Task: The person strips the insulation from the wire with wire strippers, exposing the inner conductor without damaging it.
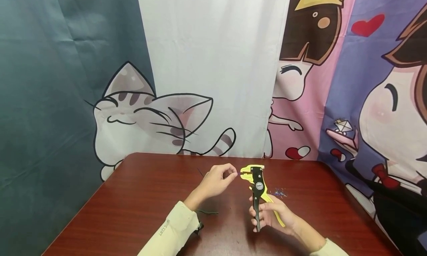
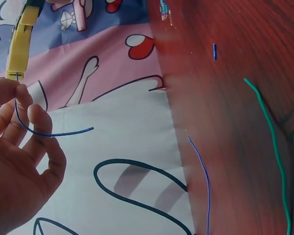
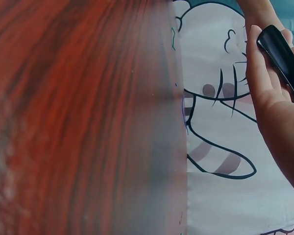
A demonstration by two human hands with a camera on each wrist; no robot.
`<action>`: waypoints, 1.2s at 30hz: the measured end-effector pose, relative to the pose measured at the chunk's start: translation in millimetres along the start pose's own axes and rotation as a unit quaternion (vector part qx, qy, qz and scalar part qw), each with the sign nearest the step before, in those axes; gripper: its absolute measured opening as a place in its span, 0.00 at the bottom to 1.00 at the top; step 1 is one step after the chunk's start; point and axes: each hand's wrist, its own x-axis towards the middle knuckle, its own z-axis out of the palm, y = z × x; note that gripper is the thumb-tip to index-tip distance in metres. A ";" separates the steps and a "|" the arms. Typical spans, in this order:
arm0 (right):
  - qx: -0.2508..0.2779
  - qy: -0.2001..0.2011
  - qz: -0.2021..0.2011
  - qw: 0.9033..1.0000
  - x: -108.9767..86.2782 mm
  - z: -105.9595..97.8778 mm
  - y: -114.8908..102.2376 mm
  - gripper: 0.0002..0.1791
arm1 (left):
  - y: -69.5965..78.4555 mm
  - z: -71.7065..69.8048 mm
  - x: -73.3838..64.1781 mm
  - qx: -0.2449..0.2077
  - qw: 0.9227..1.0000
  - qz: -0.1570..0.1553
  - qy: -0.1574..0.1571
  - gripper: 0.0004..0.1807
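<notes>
Well inside the table edges, left hand pinches blue wire, right hand grips stripper.

the left arm slants up from the lower left, sleeved to the wrist; the left grip pinches between thumb and forefinger, its other fingers bent. the right arm comes in from the lower right, the right grip closed in a hold, slightly lower than the left, the two near each other but apart.
</notes>
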 end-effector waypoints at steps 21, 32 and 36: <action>-0.022 0.021 0.004 1.000 0.1 1.1 2.3 0.15 | 2.9 1.6 1.1 -0.010 1.000 0.010 0.001 0.05; -0.042 0.049 0.034 0.997 0.5 6.6 0.4 0.09 | 4.1 0.3 -1.0 -0.018 1.000 0.015 0.002 0.05; -0.036 0.045 0.037 0.998 1.2 8.3 0.4 0.09 | 3.9 0.1 -1.6 -0.024 0.999 0.019 0.008 0.05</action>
